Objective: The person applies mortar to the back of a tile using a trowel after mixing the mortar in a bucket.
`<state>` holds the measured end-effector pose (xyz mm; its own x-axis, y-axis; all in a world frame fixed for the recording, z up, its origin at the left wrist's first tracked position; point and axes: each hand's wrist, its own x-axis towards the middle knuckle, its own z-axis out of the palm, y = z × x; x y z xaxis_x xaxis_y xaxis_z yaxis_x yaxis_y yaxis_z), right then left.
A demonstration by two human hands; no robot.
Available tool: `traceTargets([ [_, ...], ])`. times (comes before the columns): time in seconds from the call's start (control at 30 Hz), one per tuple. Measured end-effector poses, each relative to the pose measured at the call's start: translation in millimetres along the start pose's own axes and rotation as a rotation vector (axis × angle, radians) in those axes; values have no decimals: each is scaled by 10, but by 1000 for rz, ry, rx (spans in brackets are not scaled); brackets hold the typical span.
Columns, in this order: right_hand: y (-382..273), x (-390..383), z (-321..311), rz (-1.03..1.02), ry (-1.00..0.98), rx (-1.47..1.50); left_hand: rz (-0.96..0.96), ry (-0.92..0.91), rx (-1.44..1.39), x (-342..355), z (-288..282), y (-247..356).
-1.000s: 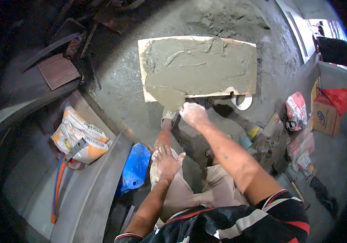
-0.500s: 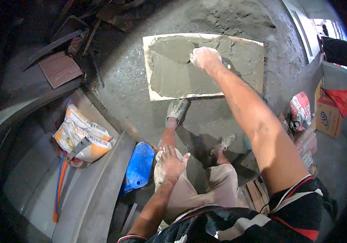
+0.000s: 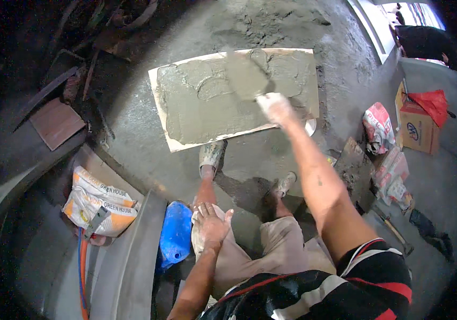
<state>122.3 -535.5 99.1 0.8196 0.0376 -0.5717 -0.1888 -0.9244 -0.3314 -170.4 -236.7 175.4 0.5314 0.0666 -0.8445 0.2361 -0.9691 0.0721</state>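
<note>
A pale rectangular tile (image 3: 159, 109) lies on the floor ahead of my feet, its top spread with wet grey mortar (image 3: 202, 109). Bare pale strips show along its edges. My right hand (image 3: 275, 108), dusted white, is closed round a trowel (image 3: 245, 76) over the tile's right half. The grey trowel blade points away from me and is a little blurred; its handle is hidden in my fist. Low ridges and swirls mark the mortar. My left hand (image 3: 212, 224) rests flat on my left knee, fingers stretched, holding nothing.
A blue plastic container (image 3: 175, 234) stands left of my leg beside a grey ledge (image 3: 132, 250). A white and orange sack (image 3: 100, 202) lies farther left. On the right are a red and white bag (image 3: 379, 128), a cardboard box (image 3: 419, 128) and a wooden-handled tool (image 3: 393, 228).
My right hand has moved nearer to me, and the trowel blade now shows beyond it. The view has shifted, placing the tile farther left. My left hand stays on my knee.
</note>
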Motion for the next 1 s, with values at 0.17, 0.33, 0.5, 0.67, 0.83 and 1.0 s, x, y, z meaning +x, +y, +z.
traceTargets([
  [0.17, 877, 116, -794, 550, -233, 668, 15, 24, 78, -6, 60, 32],
  [0.33, 957, 229, -859, 512, -363, 542, 21, 60, 98, -37, 136, 100],
  [0.5, 427, 214, -376, 323, -423, 391, 26, 61, 130, -27, 160, 256],
  [0.67, 296, -120, -58, 188, -101, 13, 15, 60, 148, -106, 109, 287],
  [0.83, 1488, -357, -197, 433, 77, 24, 67, 91, 188, -74, 224, 344],
  [1.0, 2263, -582, -129, 560, 25, 53, 57, 43, 185, -68, 134, 413],
])
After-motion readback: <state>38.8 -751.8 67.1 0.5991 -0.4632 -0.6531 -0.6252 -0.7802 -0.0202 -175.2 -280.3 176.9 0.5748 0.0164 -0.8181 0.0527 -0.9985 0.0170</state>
